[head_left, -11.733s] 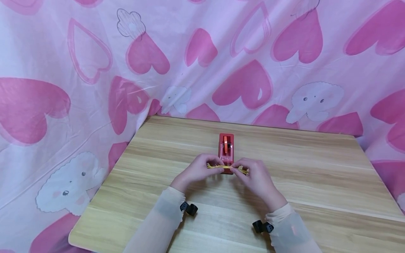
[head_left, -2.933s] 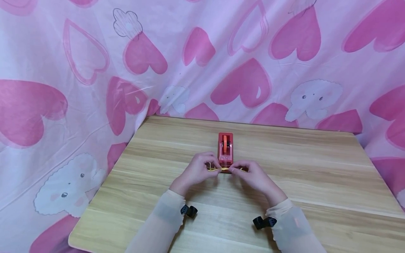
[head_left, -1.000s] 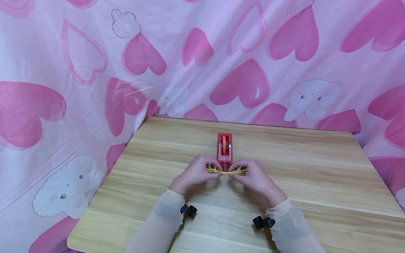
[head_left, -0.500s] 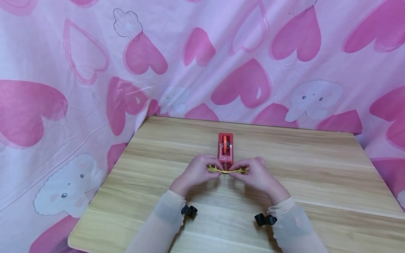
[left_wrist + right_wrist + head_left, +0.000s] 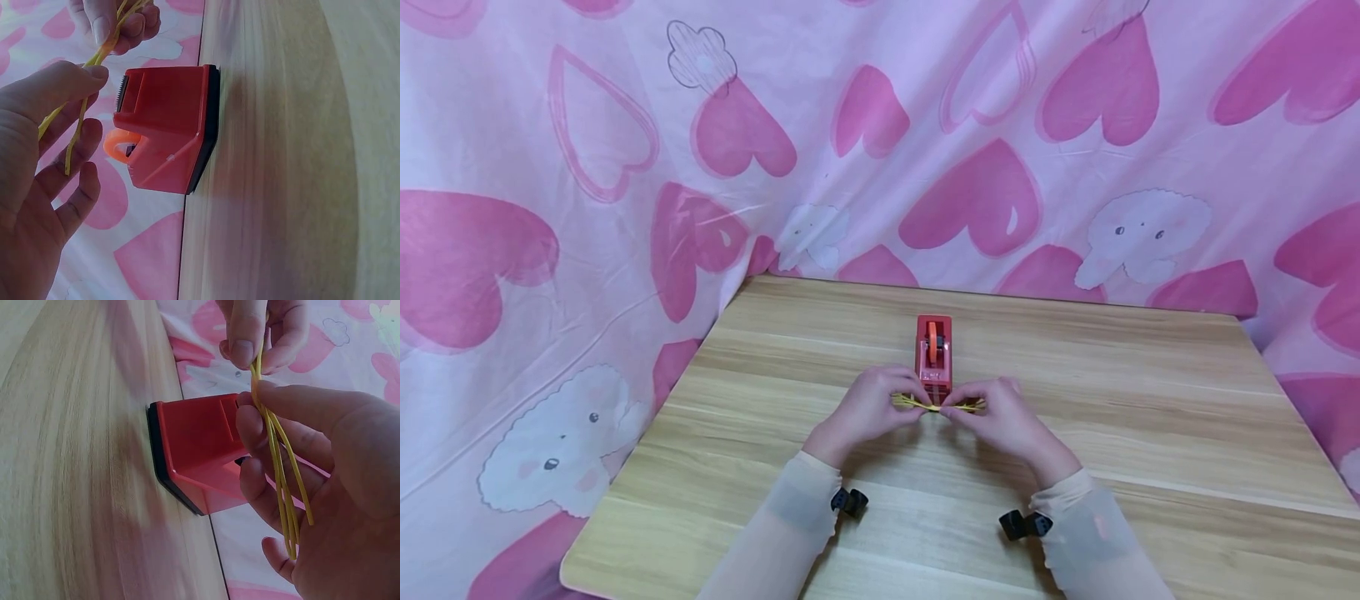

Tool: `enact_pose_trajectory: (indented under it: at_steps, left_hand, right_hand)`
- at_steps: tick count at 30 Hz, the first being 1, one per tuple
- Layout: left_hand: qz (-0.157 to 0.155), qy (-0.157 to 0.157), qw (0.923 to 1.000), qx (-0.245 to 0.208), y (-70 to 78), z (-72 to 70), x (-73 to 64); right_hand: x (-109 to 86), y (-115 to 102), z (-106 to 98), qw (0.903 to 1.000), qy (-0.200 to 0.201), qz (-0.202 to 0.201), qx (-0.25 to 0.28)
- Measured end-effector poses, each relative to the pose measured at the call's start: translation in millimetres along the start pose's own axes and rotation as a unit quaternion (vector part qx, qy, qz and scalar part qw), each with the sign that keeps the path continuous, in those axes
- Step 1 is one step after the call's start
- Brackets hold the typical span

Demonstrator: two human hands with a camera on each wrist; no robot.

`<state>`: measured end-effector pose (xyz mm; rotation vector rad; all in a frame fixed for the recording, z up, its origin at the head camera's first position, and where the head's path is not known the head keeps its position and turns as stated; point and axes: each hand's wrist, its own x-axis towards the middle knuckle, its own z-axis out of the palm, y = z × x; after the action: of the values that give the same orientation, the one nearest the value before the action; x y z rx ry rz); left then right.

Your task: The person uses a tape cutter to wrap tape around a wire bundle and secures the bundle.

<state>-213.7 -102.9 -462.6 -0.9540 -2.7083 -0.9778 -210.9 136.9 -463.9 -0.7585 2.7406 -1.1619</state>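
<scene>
A bundle of thin yellow cord [image 5: 935, 408] stretches between both hands, just in front of a red tape dispenser [image 5: 169, 100]. My left hand [image 5: 868, 408] pinches it between thumb and index finger, with loose ends [image 5: 80, 128] hanging past the palm. From the other side, my right hand [image 5: 1011, 421] pinches the bundle the same way; several strands [image 5: 275, 447] with folded ends trail across its fingers. Thumbs and fingertips of the two hands nearly meet at the bundle's middle. The dispenser stands upright, its toothed cutting edge [image 5: 122, 94] toward me and an orange roll [image 5: 933, 342] inside.
Under the hands is a wood-grain table [image 5: 1112, 400]. A pink cloth [image 5: 865, 192] printed with hearts hangs behind its far edge and along the left side. Each forearm wears a small black wrist camera [image 5: 850, 502].
The hands have drawn slightly closer together than a second ago, and less cord shows between the fingertips. Both keep their pinch on the cord. The tape dispenser has stayed in place.
</scene>
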Motion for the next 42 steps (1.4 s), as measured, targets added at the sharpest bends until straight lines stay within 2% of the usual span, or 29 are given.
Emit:
enact_pose_trajectory:
  at_steps: [12, 15, 20, 26, 34, 42]
  left_hand:
    - [-0.005, 0.001, 0.9999, -0.01, 4.6, 1.0, 0.2]
    - [-0.017, -0.004, 0.9999, 0.0, 7.5, -0.5, 1.1]
    - [-0.043, -0.032, 0.9985, 0.008, 12.5, -4.1, 2.3]
    - [-0.073, -0.054, 0.9958, 0.015, 13.4, -4.8, 2.5]
    - [-0.096, -0.067, 0.9925, -0.035, 9.7, -6.0, 1.2]
    - [-0.106, -0.064, 0.9897, -0.072, 4.5, -2.2, 0.4]
  right_hand:
    - [-3.6, 1, 3, 0.9994, 0.034, 0.0, -0.004]
    - [-3.7, 1, 3, 0.9993, 0.036, 0.008, -0.009]
    - [-4.1, 0, 3, 0.9991, 0.036, 0.016, -0.016]
    - [-5.6, -3, 5, 0.9985, 0.05, 0.005, -0.023]
    - [-6.5, -10, 6, 0.9919, 0.095, -0.029, -0.078]
    - [-6.9, -13, 8, 0.9857, 0.134, -0.043, -0.093]
